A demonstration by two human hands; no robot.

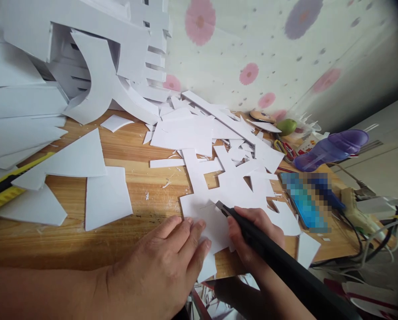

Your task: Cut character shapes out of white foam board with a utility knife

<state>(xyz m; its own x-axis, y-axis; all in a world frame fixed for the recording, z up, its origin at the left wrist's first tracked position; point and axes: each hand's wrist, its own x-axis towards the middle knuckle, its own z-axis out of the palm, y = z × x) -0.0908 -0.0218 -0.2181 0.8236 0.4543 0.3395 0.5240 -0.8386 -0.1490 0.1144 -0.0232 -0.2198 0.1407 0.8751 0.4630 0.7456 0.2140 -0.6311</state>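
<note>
Nearest, the left hand (167, 262) lies palm down, its fingers loosely side by side, clamped on nothing, their tips pressing the lower left part of a white board piece (219, 231). Just beside it, the right hand (252, 231) has its fingers clamped around a black utility knife (279, 260), whose blade tip stands at the end of a short thin line on that piece. The piece lies flat near the front edge of the wooden counter (152, 191), one arm of it reaching back among other cut shapes. To the left, a board offcut (107, 200) lies near a yellow-and-black tool (5, 198), partly covered by a pointed board piece (75, 155). To the right are a phone (302, 200) and, beyond it, a purple bottle (332, 149) and scissors (287, 152). Farther back come heaped scraps (185, 129), a green fruit (286, 127), a slotted white board structure (132, 49) and a flower-patterned wall covering (225, 49).
</note>
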